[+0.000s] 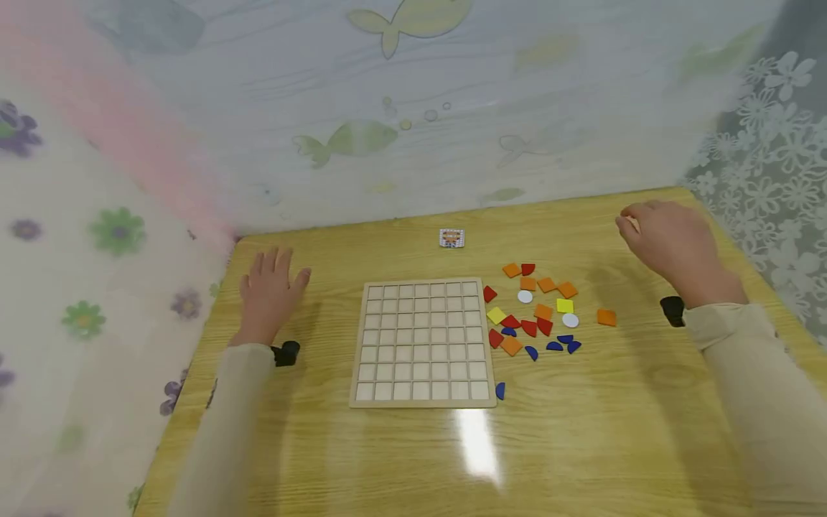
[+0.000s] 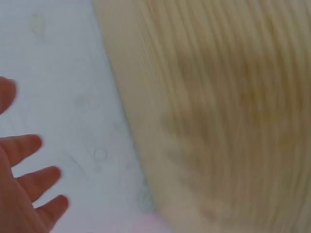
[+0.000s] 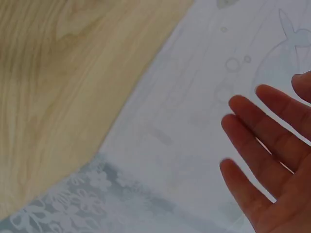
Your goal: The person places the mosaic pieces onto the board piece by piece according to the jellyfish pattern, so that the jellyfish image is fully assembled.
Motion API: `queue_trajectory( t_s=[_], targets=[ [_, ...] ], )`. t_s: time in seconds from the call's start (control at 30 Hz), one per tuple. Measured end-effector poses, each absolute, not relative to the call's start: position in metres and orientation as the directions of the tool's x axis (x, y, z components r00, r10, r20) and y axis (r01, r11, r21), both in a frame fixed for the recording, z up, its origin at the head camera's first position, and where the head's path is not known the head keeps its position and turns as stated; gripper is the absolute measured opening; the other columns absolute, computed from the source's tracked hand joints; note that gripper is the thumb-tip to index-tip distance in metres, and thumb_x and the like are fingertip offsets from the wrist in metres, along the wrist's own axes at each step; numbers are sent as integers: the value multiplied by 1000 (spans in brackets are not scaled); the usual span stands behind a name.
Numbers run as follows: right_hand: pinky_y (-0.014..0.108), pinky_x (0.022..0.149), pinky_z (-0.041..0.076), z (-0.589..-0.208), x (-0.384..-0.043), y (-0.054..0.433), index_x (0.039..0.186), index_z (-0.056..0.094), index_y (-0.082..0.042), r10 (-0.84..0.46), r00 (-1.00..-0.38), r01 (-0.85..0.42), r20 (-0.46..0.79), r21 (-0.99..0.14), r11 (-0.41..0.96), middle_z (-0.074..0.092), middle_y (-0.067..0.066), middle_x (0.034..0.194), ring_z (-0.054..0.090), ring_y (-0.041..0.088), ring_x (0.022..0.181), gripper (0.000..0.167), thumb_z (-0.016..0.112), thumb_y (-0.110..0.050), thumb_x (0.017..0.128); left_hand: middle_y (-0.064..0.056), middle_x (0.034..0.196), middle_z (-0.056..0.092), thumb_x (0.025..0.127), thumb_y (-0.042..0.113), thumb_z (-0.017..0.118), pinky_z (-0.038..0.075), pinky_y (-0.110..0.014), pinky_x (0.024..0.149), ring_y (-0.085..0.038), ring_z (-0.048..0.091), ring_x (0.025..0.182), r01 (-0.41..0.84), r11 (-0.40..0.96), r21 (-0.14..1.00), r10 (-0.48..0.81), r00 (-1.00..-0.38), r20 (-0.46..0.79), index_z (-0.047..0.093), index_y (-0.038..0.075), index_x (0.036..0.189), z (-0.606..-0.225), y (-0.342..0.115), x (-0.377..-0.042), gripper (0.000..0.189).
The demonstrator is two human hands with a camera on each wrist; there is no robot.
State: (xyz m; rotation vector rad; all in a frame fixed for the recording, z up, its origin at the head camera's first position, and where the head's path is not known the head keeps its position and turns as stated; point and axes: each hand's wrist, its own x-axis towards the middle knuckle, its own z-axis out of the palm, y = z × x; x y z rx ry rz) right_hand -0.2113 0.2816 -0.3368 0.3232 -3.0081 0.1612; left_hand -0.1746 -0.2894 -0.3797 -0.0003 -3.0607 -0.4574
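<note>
My left hand (image 1: pixel 266 296) is over the left part of the table, fingers spread and holding nothing. On the far right, my right hand (image 1: pixel 675 244) hovers with loosely bent fingers; the right wrist view shows its palm bare. Between them lies a square wooden grid board (image 1: pixel 423 282), its cells unfilled. Right of the board are scattered flat pieces: orange squares (image 1: pixel 543 311), red quarter circles (image 1: pixel 529 328), blue half circles (image 1: pixel 554 346), yellow squares (image 1: pixel 565 306) and white discs (image 1: pixel 570 320). A small printed pattern card (image 1: pixel 451 238) lies behind the board.
The wooden table (image 1: pixel 400 459) meets a fish-patterned wall (image 1: pixel 362 179) at the back and a flowered wall (image 1: pixel 116 301) on the left. White flower lacework (image 1: pixel 775 172) covers the right side. One blue half circle (image 1: pixel 500 390) lies apart, by the board's near right corner.
</note>
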Motion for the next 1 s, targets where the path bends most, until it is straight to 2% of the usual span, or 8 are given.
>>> queue_trajectory(
  t_s=[0.07,0.1,0.2,0.3,0.4,0.53,0.77,1.0],
  targets=[
    [44,54,43,-343,-206,282,108,58,-2,-192,-969,-215,158,-146,966,61,20,93,54,31,68,39,36,-31,95,-20,143,19,91,53,31,15,-60,97,-40,14,129,-3,928,373,-8,-1000,11,26,8,141,-392,-279,-168,68],
    [41,48,41,-347,-204,282,107,59,-2,-184,-969,-213,167,-174,962,61,18,89,54,27,63,38,36,-30,95,-21,141,24,91,53,33,22,-58,96,-40,22,126,-12,908,419,-5,-1000,-18,30,7,139,-398,-273,-165,67],
    [41,48,41,-358,-199,282,108,59,-2,-154,-973,-193,173,-243,951,62,18,87,53,26,61,40,36,-32,95,-17,133,37,90,51,38,34,-51,91,-34,40,116,-68,847,527,-4,-993,-122,36,9,137,-414,-253,-156,62],
    [47,61,44,-371,-198,275,114,57,0,-160,-978,-195,136,-307,932,60,21,99,56,31,74,49,33,-39,95,-10,120,48,90,46,43,40,-45,85,-26,49,105,-104,818,565,-12,-986,-164,40,13,135,-423,-236,-149,55],
    [52,72,42,-384,-197,266,116,55,0,-190,-980,-200,65,-381,903,58,23,105,55,35,85,53,32,-43,94,-6,107,53,90,41,47,42,-41,79,-22,50,95,-94,822,562,-4,-987,-160,44,13,132,-424,-223,-145,50],
    [52,80,39,-397,-193,255,120,52,-2,-219,-975,-179,-34,-461,869,56,22,110,51,35,94,48,37,-39,94,-6,97,53,88,34,53,41,-36,71,-21,49,84,-95,818,568,11,-984,-180,45,10,130,-423,-206,-140,49],
    [50,83,39,-409,-190,239,122,51,-1,-250,-963,-155,-104,-545,824,56,20,107,50,34,95,43,47,-32,92,-5,86,51,86,20,55,37,-32,63,-19,46,73,-99,839,535,5,-982,-189,48,5,127,-420,-184,-134,44],
    [50,85,39,-414,-195,220,130,44,-2,-207,-969,-84,-138,-599,796,53,22,115,50,35,101,48,47,-32,92,-5,77,48,82,14,51,34,-31,58,-18,43,66,-126,851,510,-11,-975,-222,43,5,131,-417,-178,-131,50]
  ],
)
